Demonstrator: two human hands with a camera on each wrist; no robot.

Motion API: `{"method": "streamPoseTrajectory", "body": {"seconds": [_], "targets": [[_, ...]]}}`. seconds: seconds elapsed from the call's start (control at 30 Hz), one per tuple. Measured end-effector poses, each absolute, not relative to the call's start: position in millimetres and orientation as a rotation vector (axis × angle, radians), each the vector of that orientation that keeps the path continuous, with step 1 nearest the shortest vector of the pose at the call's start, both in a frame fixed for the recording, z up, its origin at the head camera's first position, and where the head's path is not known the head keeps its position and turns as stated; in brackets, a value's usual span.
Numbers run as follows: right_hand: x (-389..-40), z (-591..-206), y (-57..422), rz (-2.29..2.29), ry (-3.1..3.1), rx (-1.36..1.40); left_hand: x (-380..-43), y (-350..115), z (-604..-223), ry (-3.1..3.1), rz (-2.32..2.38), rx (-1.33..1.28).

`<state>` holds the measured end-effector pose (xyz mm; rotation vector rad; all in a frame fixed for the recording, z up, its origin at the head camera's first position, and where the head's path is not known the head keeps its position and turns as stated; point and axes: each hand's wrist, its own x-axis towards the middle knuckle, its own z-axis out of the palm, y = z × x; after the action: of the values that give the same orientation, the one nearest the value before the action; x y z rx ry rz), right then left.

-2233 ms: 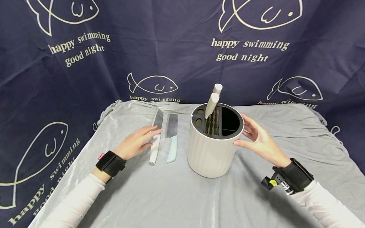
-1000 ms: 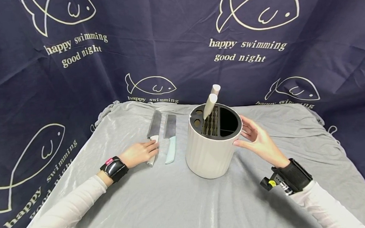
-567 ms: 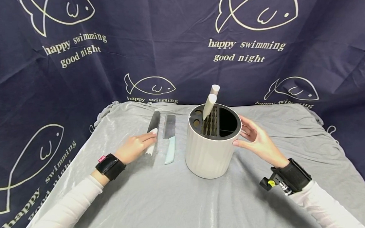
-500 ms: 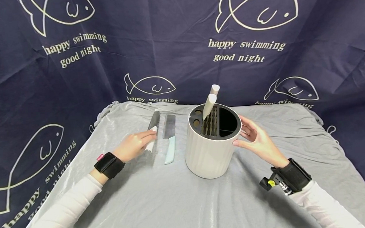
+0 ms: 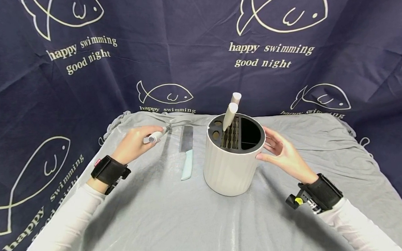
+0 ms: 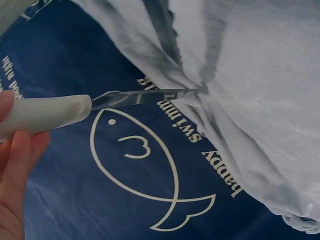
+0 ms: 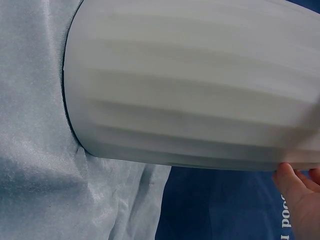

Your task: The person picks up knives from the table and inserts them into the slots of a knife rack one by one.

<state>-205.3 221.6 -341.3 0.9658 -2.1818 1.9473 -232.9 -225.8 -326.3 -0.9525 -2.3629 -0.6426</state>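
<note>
My left hand (image 5: 134, 143) grips the white handle of a kitchen knife (image 5: 157, 136), its butt facing me and the blade pointing away and down. In the left wrist view the knife's blade (image 6: 130, 98) stretches toward the grey cloth. My right hand (image 5: 284, 153) holds the side of a white ribbed knife holder (image 5: 231, 173), thumb at the front and fingers behind, near the rim. Two white-handled utensils (image 5: 230, 116) stand in the holder's slotted middle section. A cleaver with a pale blue handle (image 5: 187, 165) lies flat between my left hand and the holder.
The holder's black top (image 5: 216, 143) has round holes at left and a large compartment (image 5: 250, 134) at right. A grey cloth (image 5: 178, 224) covers the table. A navy curtain with fish drawings (image 5: 198, 58) hangs close behind.
My left hand has taken the white-handled knife by its handle, lifted it off the cloth and swung the butt toward me. My right hand has stayed on the holder.
</note>
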Motion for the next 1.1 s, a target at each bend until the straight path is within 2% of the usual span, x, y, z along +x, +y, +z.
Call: {"method": "streamPoseTrajectory", "body": {"seconds": [0.47,1.1], "targets": [[-204.5,-341.0,222.6,1.948,-2.206,0.954,-227.1,-225.5,-300.8,-2.336,-0.675,-0.883],[-204.6,-341.1,223.1,1.965,-2.191,0.951,-206.6,-217.1,-267.7,-2.357,-0.802,-0.913]]}}
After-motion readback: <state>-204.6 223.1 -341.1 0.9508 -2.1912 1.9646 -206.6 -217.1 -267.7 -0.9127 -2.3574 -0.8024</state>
